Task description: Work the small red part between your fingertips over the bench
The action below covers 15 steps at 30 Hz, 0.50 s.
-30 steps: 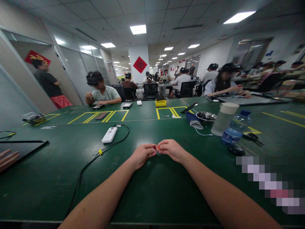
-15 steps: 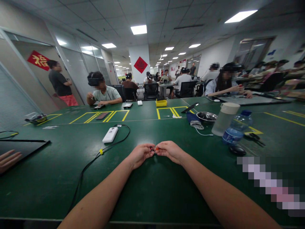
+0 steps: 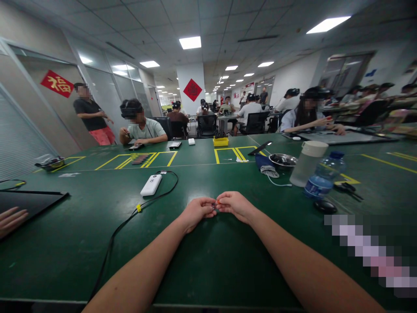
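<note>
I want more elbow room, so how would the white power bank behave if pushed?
The white power bank lies flat, so would probably slide rather than roll or tip. Its hard-looking, smooth case might feel slippery. The black cable appears joined at its far end and could drag.

"Where could the left hand [image 3: 198, 213] pass?"

"Forward: open counter [image 3: 195, 184] runs well ahead, toward the yellow box [image 3: 220, 142]. Out to its left, the white device [image 3: 151, 185] and its looping black cable [image 3: 112, 237] are in the way."

"And the right hand [image 3: 236, 206]?"

"There's room just to its right. Farther right, the dark rounded object [image 3: 325, 206], water bottle [image 3: 322, 179] and frosted tumbler [image 3: 306, 167] stand in the way; ahead and right, the dark pouch [image 3: 264, 163] and metal bowl [image 3: 282, 167]."
</note>
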{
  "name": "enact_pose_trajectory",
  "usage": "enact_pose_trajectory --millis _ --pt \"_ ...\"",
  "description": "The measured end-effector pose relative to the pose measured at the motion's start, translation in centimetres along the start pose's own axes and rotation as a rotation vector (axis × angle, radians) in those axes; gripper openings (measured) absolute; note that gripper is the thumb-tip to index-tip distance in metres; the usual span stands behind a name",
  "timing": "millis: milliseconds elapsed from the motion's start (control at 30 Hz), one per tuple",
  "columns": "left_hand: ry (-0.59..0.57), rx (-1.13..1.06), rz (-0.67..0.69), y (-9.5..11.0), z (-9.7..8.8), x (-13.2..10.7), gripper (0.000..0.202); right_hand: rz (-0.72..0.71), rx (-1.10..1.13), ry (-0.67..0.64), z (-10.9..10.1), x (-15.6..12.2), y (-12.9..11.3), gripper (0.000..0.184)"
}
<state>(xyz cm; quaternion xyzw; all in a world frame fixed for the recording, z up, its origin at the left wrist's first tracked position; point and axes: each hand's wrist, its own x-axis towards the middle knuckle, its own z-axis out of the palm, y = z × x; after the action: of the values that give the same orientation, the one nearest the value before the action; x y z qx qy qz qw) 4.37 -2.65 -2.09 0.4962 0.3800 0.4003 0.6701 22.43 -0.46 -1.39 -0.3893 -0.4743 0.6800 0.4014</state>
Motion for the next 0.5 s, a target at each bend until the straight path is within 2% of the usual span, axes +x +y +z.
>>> enact_pose_trajectory --millis 200,500 --pt "0.036 -0.005 0.000 -0.21 -0.04 0.22 0.028 0.025 -0.009 -0.002 0.01 0.07 0.15 0.010" --pt "0.080 -0.095 -0.005 -0.23 -0.31 0.30 0.027 -0.014 -0.017 -0.028 0.21 -0.19 0.01 0.014"
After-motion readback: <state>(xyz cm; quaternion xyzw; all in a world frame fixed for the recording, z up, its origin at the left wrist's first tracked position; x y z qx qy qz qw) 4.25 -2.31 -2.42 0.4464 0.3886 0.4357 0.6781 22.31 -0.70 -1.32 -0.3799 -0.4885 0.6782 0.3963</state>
